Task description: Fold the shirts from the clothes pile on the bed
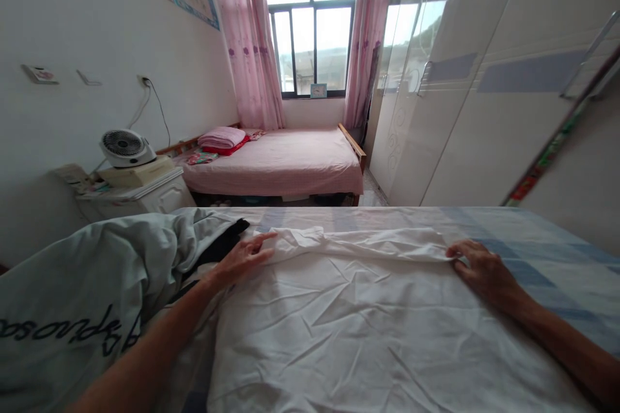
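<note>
A wrinkled white cloth (349, 310) lies spread over the bed in front of me, its far edge bunched into a fold. My left hand (242, 258) rests on the left end of that fold, fingers stretched out flat. At the right end of the fold, my right hand (479, 268) presses down with its fingers curled over the cloth's edge. Under the cloth shows a blue-and-white checked bedsheet (542, 239).
A pale grey quilt with dark lettering (82, 297) is heaped at my left, a black garment (225, 242) beside it. Beyond stand a nightstand with a small fan (123, 148), a pink bed (285, 158), a window with pink curtains and a white wardrobe (465, 110) at right.
</note>
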`<state>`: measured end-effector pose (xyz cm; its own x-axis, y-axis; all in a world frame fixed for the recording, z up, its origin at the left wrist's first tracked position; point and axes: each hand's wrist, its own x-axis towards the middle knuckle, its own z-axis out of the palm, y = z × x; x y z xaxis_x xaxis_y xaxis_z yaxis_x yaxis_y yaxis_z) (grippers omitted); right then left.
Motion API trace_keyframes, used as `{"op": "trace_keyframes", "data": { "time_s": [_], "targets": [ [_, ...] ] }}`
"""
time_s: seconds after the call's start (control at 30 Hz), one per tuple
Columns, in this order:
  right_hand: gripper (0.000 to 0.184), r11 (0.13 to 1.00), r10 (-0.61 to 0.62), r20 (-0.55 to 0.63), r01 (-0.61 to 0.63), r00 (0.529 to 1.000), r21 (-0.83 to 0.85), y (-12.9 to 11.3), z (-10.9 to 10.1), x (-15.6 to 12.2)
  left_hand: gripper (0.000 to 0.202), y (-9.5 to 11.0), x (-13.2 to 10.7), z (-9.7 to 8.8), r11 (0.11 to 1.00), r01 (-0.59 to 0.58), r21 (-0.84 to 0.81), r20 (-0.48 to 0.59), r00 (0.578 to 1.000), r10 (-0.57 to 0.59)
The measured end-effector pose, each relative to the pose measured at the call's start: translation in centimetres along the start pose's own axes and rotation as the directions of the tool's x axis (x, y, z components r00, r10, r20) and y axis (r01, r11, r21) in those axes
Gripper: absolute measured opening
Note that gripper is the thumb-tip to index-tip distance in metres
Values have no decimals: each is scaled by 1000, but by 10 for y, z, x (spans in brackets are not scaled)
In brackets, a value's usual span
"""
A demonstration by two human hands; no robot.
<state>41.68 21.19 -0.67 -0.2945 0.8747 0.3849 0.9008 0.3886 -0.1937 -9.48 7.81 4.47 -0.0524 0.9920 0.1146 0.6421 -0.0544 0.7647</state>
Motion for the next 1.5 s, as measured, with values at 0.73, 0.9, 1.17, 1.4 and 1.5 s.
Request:
{"op": "trace_keyframes", "data": {
  "time_s": [0.73,0.9,1.17,1.4,1.5],
  "targets": [
    [25,982,189,-30,-189,982,-20,-27,-25,97,37,24,95,-12,926,-21,-377,-361,924,-127],
    [31,953,293,-50,-296,955,-66,-37,-32,142,33,29,145,-18,922,-79,-379,-441,891,-105],
    [26,989,119,-88,-111,989,93,-38,-25,81,27,16,89,-12,873,-172,-457,-336,942,9],
    [15,982,-126,-53,132,991,137,-8,-17,-10,11,-11,18,-23,946,-41,-322,-54,998,25],
    [17,990,-84,-63,90,994,108,-8,-18,-23,11,-16,10,-22,955,-25,-296,-32,999,17]
  ]
}}
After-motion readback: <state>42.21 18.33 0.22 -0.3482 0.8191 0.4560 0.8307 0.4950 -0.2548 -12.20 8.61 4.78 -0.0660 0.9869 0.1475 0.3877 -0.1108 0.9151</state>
